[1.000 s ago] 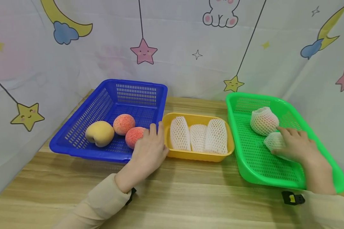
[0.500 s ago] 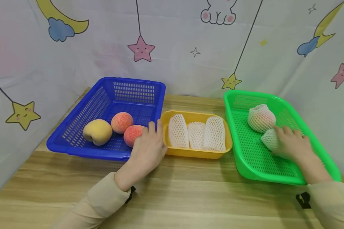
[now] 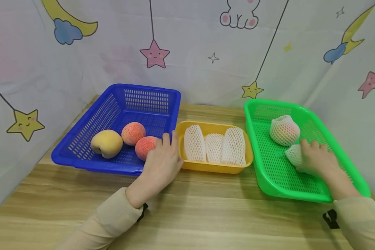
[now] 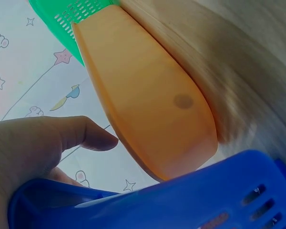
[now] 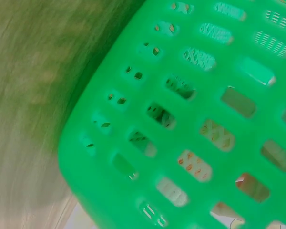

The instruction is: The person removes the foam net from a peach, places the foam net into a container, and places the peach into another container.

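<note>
My left hand [image 3: 162,161] is at the right front corner of the blue basket [image 3: 93,167], its fingers extended beside a red peach [image 3: 144,147] that it partly covers. The left wrist view shows the thumb [image 4: 95,138] loosely bent above the blue rim. Inside the green basket [image 3: 270,185], my right hand [image 3: 319,160] grips a net-wrapped fruit [image 3: 293,155], with the fingers curled over it. Most of that fruit is hidden under the hand. A second net-wrapped peach [image 3: 284,131] sits just behind it. Only the basket's slotted wall blocks the right wrist view.
Another red peach [image 3: 133,134] and a yellow peach [image 3: 107,143] lie in the blue basket. Between the two baskets stands a yellow tray [image 3: 206,167] with three white foam net sleeves [image 3: 233,146]. A patterned cloth [image 3: 200,76] hangs behind the wooden table [image 3: 200,211].
The right hand's fingers have settled further over the net-wrapped fruit, and its wrist has shifted and turned. The left hand has stayed at the blue basket's corner. The head view has shifted slightly.
</note>
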A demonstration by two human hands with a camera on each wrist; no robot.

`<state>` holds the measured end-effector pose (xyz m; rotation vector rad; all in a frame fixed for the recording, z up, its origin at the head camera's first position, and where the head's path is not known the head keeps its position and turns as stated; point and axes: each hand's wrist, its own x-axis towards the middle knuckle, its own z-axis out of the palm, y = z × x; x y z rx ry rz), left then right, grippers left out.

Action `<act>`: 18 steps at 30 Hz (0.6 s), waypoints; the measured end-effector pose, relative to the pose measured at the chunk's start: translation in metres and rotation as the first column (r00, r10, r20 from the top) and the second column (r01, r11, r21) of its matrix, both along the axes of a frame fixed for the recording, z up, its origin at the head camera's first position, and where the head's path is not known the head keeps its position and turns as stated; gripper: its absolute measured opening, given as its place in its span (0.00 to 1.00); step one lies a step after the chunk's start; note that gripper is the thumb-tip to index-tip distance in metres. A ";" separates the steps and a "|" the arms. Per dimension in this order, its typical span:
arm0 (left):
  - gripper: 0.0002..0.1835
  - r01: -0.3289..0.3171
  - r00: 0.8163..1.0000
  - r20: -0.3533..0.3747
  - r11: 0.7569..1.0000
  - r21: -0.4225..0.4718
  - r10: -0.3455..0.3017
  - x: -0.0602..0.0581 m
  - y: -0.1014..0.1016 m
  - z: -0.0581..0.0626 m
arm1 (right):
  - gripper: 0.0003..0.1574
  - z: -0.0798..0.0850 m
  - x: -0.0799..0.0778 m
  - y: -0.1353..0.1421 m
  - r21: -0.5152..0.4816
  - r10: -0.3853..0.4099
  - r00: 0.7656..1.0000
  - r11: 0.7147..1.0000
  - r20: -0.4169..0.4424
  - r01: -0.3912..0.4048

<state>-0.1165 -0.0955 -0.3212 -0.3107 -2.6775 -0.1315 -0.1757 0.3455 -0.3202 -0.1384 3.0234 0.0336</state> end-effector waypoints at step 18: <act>0.37 -0.005 0.999 -0.040 1.000 -0.020 0.004 0.001 0.000 -0.001 | 0.62 0.008 0.003 -0.005 -0.078 -0.018 0.998 0.997 -0.064 0.013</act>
